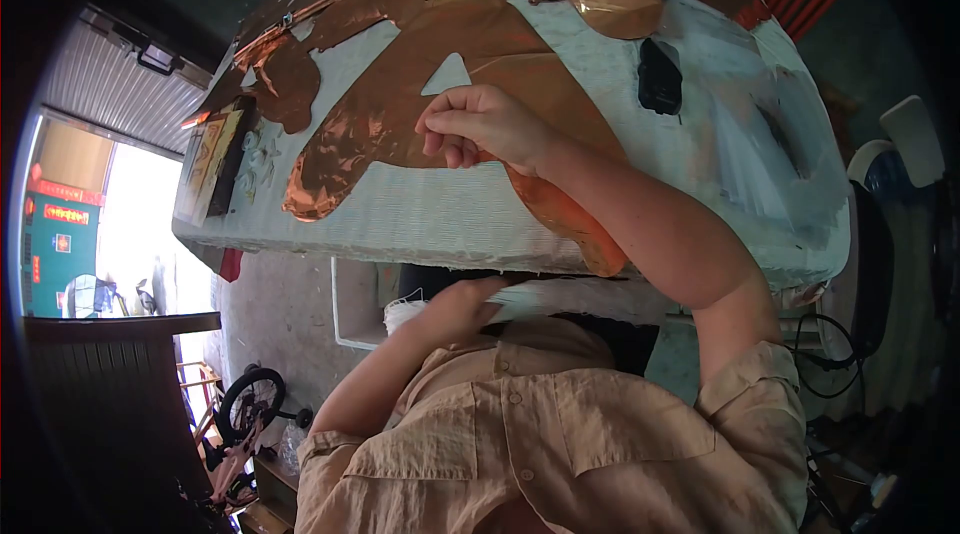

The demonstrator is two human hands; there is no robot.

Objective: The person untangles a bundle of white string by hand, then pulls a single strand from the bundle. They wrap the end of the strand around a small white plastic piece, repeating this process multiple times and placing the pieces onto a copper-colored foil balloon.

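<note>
On the table (pixel 420 224), the copper foil letter A (pixel 370 124) lies beneath our right hand (pixel 490 124), its long axis running away from us and its legs spreading towards our edge. That hand is the nearer one, over the crossbar, thumb and forefinger together with nothing clearly between them, though we cannot tell whether it touches the foil, while our left hand (pixel 460 309) is blurred below the table edge beside white string (pixel 402 314), its fingers unreadable
</note>
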